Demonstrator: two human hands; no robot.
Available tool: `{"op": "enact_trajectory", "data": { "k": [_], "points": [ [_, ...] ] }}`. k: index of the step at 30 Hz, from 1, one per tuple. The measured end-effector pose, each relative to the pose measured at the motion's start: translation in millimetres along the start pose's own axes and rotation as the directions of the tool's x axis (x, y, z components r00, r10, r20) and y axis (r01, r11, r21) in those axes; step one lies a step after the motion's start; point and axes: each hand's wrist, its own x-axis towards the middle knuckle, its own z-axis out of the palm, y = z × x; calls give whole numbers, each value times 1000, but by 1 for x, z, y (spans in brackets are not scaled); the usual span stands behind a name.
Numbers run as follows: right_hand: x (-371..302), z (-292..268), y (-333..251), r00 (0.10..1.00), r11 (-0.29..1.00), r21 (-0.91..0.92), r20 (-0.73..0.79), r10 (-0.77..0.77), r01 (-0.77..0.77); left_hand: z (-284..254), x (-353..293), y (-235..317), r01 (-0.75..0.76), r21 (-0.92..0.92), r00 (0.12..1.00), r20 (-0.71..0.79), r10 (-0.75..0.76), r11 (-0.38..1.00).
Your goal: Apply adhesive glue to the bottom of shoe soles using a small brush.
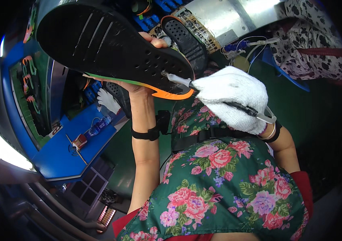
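Observation:
My bare left hand (137, 89) is wrapped round a large black shoe sole (102, 48) with an orange and green rim, its palm below and fingertips showing over the far edge. Rows of small holes and several thin slots mark the sole's surface. A white knitted glove covers my right hand (235, 94), which is closed on a slim pen-like tool (181, 81) with a dark grip, a pale front end and a metal hook at its back. The tool's tip touches or nearly touches the sole beside the holes; exact contact cannot be made out.
Another black perforated sole (187, 42) lies beyond my hands near a shiny metal surface (235, 18). At left, a blue table (58, 156) carries a bottle (98, 126) and a red packet (79, 141). A white glove (108, 100) lies nearby. Patterned cloth (311, 48) hangs at the right.

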Motion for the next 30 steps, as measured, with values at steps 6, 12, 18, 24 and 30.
{"op": "enact_trajectory", "data": {
  "k": [6, 12, 18, 24, 30],
  "points": [
    [-2, 4, -1, 994, 992, -89, 70, -81, 87, 7, 11, 1, -1, 188, 1000, 17, -3, 982],
    [2, 4, 15, 988, 903, 401, 52, 148, -156, 12, 20, -4, -48, 164, 996, 88, 34, 985],
    [3, 5, 18, 973, 983, 28, 141, -184, 182, 20, 23, 3, 65, 201, 996, 47, -76, 977],
    [9, 4, 23, 967, 949, 281, 159, -197, 147, 11, 22, 5, 129, 158, 986, 87, -144, 979],
    [5, 6, 34, 904, 948, 267, 338, -262, 175, 6, 19, 7, 305, 214, 950, 2, -312, 928]
  ]
}}
